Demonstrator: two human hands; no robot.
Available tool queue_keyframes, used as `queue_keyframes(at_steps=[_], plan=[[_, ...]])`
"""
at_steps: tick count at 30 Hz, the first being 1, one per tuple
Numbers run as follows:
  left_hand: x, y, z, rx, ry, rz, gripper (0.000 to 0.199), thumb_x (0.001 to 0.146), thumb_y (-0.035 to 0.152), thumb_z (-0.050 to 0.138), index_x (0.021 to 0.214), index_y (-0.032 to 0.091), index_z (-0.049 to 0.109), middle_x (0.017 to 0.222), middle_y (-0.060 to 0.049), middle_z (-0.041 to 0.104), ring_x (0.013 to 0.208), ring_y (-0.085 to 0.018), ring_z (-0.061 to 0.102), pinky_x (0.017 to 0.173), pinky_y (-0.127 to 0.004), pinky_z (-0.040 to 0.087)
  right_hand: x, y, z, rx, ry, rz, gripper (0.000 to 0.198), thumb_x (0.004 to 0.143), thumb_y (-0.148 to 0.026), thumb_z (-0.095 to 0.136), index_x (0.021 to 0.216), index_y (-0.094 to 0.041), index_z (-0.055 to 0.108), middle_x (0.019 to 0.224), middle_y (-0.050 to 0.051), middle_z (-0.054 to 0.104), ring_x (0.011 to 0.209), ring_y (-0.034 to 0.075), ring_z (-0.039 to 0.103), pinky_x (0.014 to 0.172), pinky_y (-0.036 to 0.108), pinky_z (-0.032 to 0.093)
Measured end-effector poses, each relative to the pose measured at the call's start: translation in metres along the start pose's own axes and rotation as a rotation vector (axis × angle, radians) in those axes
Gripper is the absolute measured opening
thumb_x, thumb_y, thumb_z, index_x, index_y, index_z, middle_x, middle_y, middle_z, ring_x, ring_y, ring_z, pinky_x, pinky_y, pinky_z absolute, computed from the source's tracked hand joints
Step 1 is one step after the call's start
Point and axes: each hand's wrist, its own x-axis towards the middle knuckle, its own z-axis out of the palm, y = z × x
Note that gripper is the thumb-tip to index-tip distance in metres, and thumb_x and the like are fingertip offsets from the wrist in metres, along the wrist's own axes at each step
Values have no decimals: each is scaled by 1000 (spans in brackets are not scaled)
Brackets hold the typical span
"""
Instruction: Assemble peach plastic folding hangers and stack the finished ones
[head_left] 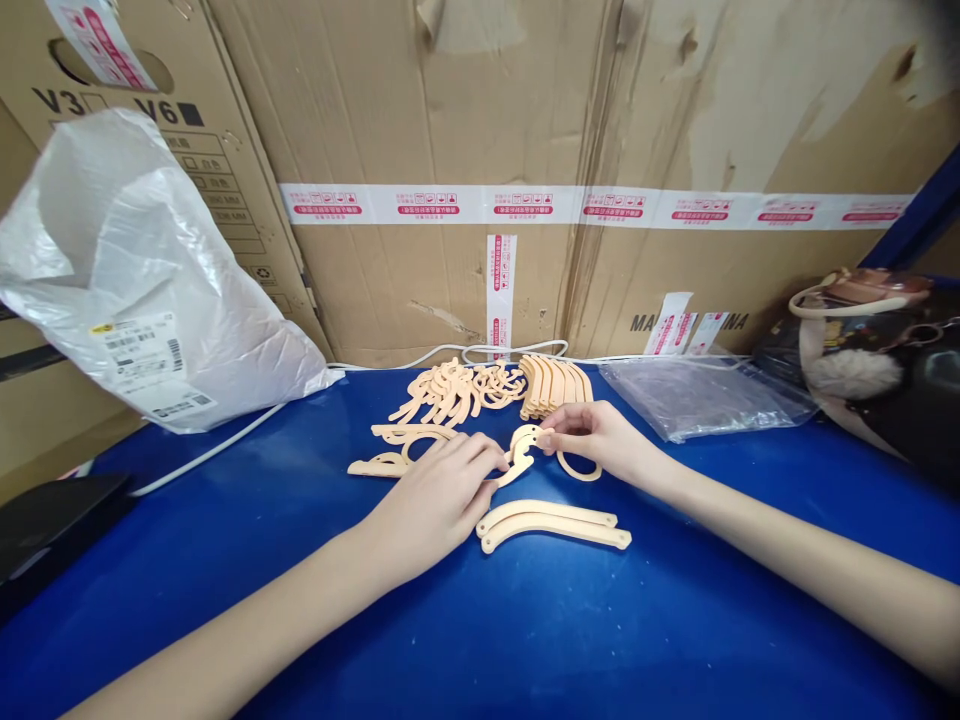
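Observation:
Both hands meet over the blue table (525, 630) at a cream plastic hanger hook piece (523, 440), which has a rounded top and small holes. My left hand (446, 490) pinches its lower left end, the fingertips partly hiding it. At its upper right, my right hand (589, 435) grips the edge between thumb and fingers. Two curved cream hanger arms (551, 522) lie side by side just in front. Behind my left hand are flat cream pieces with a ring shape (382, 465), partly covered. A cream ring-shaped part (583, 474) shows below my right hand.
At the back lie a pile of cream hook pieces (442, 390) and a stack of curved arms (555, 383). A clear plastic bag (705, 400) and a dark handbag (885, 370) sit right. A white plastic sack (142, 280) stands left. Cardboard boxes (420, 120) wall the back.

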Motion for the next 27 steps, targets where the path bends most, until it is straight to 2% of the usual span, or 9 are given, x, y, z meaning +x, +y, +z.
queue_keyframes(at_steps=[5,8,11,15,27], plan=[[1,3,-2,114,14,49,28,97,28,39,115,20,58,114,-5,64,108,-22,53,96,-41,36,-4,-3,-1,-368,38,-23,30,77,-47,63,81,-18,71,69,2,69,63,16,61,58,27,40],[1,2,-3,138,-9,61,31,97,31,37,117,22,60,117,-5,64,115,-24,51,101,-45,31,-5,-4,-2,-491,63,-44,29,77,-48,62,81,-21,71,67,0,67,60,14,58,53,26,35],[1,1,-1,146,-37,36,37,97,37,36,123,21,58,126,-5,61,124,-27,45,105,-50,26,-6,-4,-2,-563,75,-74,27,79,-46,61,81,-21,71,66,0,66,58,14,57,52,25,34],[0,1,1,154,-70,3,44,98,42,32,133,20,49,136,-6,53,131,-27,38,107,-50,24,-6,-6,-5,-645,86,-119,24,80,-44,61,83,-23,71,69,0,66,63,15,59,57,26,36],[-1,-1,5,126,-69,9,49,97,46,30,135,19,45,139,-7,49,135,-27,31,111,-50,19,-9,-9,-5,-702,85,-144,25,83,-44,59,90,-22,67,68,-1,66,64,15,59,58,26,36]])
